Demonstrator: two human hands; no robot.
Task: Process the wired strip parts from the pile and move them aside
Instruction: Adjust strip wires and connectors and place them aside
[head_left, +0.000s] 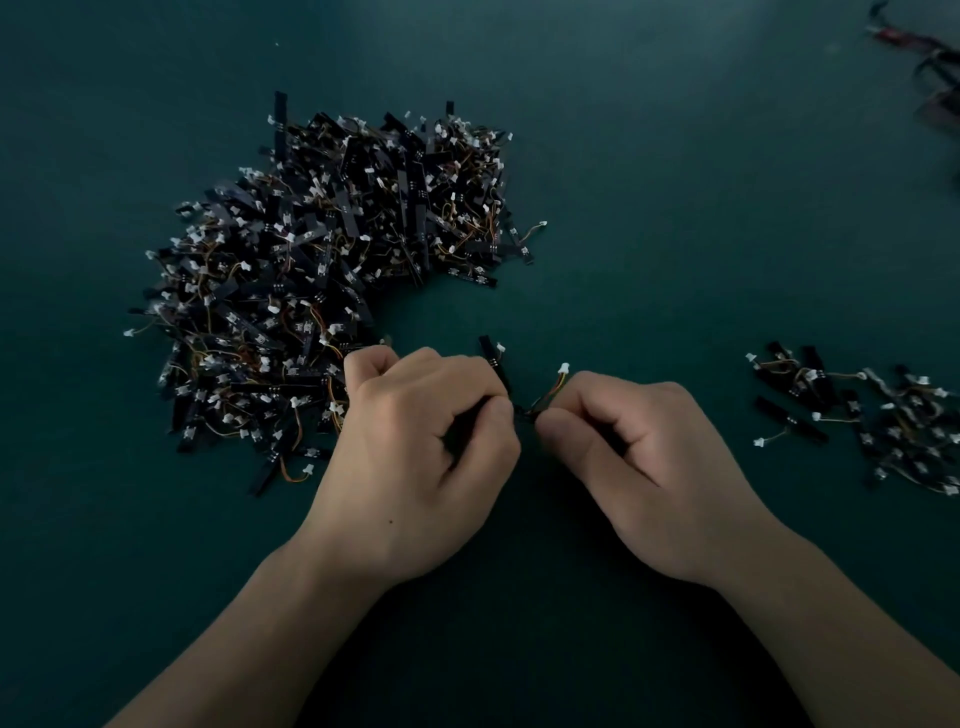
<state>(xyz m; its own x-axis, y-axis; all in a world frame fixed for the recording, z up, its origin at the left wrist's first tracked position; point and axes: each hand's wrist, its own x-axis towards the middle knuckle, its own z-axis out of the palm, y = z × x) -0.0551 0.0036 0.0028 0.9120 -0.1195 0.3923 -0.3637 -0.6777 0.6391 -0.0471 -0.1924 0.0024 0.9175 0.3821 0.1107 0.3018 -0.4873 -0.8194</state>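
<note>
Left hand pinches the strip, right hand pinches its wires just beside; probably best keeping both grips close, working gently.

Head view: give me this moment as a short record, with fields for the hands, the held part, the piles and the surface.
left hand: pinches the black strip part, whose upper end sticks out above the fingers
right hand: pinches the part's wires; the white connector points up
large pile: left of the hands, reaching behind the left hand
small pile: far right, apart from the hands
table: dark green surface
top right corner: dark items, too blurred to identify
</note>
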